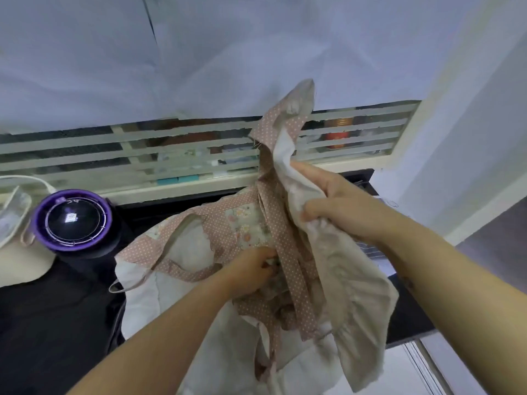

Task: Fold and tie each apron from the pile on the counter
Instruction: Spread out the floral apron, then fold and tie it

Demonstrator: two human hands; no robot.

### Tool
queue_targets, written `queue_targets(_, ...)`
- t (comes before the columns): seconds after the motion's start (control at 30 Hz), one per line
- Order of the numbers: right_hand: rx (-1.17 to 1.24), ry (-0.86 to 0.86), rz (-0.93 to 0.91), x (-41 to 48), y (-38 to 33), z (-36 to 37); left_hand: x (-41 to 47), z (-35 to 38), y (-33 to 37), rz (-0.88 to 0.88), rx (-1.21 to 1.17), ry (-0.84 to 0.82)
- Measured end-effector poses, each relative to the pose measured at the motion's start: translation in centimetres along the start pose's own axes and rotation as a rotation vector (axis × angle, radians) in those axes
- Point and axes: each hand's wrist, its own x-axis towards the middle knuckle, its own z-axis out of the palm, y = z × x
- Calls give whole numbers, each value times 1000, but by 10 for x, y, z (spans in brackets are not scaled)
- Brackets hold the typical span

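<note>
Clenched round a bunch of pale beige cloth, the right hand (339,206) holds up one side of a patchwork apron with pink white-dotted trim (336,277), fingers curled and the thumb pressed into the folds. From that grip the fabric rises to a limp peak above the hand, and a broad beige panel falls away below the wrist, hanging past the front edge of the black counter (57,323). Lower and to the left of that grip, the left hand (251,273) is buried in the middle of the same apron, its fingers curled into the crumpled cloth; exactly what they pinch is hidden by the folds. Between the two hands a long pink dotted strap (288,252) runs down from the raised bunch, passing just right of the left hand. Above the left hand lies a pale floral patch (245,226), and further left of it the apron's white lining is spread on the counter with a thin beige neck loop (159,260) lying across it. Well to the left of both grips stands a round purple-rimmed container with a glossy black domed top (72,219), touching a cream cloth (17,263) at the frame's edge. Behind the raised bunch runs a slatted cream window (114,155).
</note>
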Motion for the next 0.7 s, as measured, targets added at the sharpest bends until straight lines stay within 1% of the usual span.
queue_targets(0.07, -89, -104, 1, 10, 6, 28, -28, -8, -21, -152, -361, 99)
queue_targets(0.17, -130, -205, 27, 25, 12, 76, -65, -30, -51, -366, -879, 327)
queue_targets(0.2, -135, -244, 19, 31, 14, 95, -76, -38, -62, -403, -999, 391)
queue_targets(0.23, -142, -288, -2, 35, 17, 110, -83, -44, -69, -424, -1064, 432)
queue_targets(0.27, -147, -341, -19, 39, 19, 130, -94, -50, -75, -445, -1044, 455)
queue_targets(0.3, -154, -378, -25, 42, 23, 146, -103, -55, -78, -478, -948, 469)
queue_targets(0.4, -185, -404, -12, 49, 35, 185, -116, -63, -101, -598, -523, 524)
queue_targets(0.43, -178, -405, -8, 51, 39, 194, -119, -68, -105, -622, -400, 554)
queue_targets(0.47, -165, -397, -2, 49, 42, 198, -119, -73, -108, -608, -329, 594)
queue_targets(0.5, -151, -382, 5, 50, 45, 201, -122, -80, -111, -533, -327, 648)
queue_targets(0.53, -143, -360, 4, 51, 46, 202, -124, -86, -112, -436, -391, 722)
queue_targets(0.57, -145, -340, -10, 50, 46, 204, -125, -91, -113, -371, -444, 793)
queue_targets(0.6, -154, -332, -34, 49, 46, 206, -126, -96, -115, -342, -496, 857)
queue_targets(0.67, -216, -346, -82, 46, 48, 215, -126, -105, -118, -380, -556, 952)
queue_targets(0.7, -268, -369, -94, 46, 52, 220, -127, -109, -118, -436, -636, 979)
